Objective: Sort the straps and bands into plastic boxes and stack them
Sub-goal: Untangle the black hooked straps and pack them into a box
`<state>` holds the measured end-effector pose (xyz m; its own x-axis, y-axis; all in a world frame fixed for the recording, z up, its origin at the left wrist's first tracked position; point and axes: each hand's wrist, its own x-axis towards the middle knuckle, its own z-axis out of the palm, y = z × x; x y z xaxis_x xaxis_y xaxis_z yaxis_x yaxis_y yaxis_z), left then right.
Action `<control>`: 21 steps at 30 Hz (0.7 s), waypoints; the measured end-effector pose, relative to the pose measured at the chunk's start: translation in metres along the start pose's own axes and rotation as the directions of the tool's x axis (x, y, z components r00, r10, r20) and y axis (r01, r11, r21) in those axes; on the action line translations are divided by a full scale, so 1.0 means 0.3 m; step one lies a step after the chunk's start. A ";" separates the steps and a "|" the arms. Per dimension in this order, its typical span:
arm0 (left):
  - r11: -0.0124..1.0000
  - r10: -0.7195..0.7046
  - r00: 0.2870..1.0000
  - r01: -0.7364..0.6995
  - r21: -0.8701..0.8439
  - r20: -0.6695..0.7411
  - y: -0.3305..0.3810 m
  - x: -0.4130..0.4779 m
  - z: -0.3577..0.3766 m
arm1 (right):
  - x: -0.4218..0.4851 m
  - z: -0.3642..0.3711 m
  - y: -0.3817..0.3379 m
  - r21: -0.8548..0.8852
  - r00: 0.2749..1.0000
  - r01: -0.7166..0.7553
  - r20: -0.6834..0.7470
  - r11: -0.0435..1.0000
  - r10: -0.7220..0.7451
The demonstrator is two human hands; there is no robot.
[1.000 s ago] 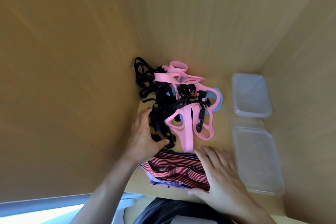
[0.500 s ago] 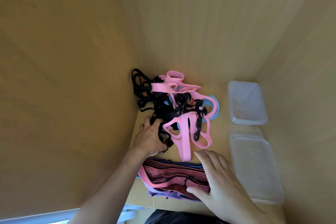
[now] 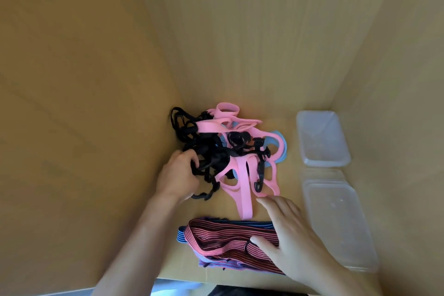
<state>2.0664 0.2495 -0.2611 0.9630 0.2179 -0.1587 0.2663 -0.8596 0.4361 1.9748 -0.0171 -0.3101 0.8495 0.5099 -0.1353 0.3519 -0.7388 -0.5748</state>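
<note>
grip of your left hand (image 3: 179,176) clenches black straps (image 3: 211,158); your right hand (image 3: 288,235) rests flat, released, on striped bands (image 3: 221,243).

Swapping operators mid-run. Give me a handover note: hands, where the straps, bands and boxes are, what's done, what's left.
Left hand: grips the black straps at the left edge of the tangle.
Right hand: flat, fingers straight, resting on the striped bands at the near edge.
Tangle: black straps mixed with pink bands and a blue band, mid-table.
Boxes: clear far box and a near stack on the right; whether the stack is boxes or lids is unclear.
Done: nothing is in the boxes.
Left: untangle, sort each kind, stack.
</note>
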 end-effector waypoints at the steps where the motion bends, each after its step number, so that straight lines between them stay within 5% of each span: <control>1: 1.000 0.016 1.000 -0.016 -0.011 -0.022 0.014 -0.002 -0.025 | 0.026 -0.034 0.012 -0.040 0.991 -0.023 -0.129 0.999 0.017; 21: 0.949 0.283 0.897 -0.314 -0.038 -0.340 0.243 -0.045 -0.320 | 0.257 -0.193 0.073 0.131 0.929 -0.149 -0.320 0.980 0.184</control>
<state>2.0769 0.2283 -0.1420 0.9531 0.1093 0.2822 -0.0479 -0.8662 0.4973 2.0706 -0.0194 -0.2864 0.9801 0.1969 0.0266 0.1667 -0.7421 -0.6492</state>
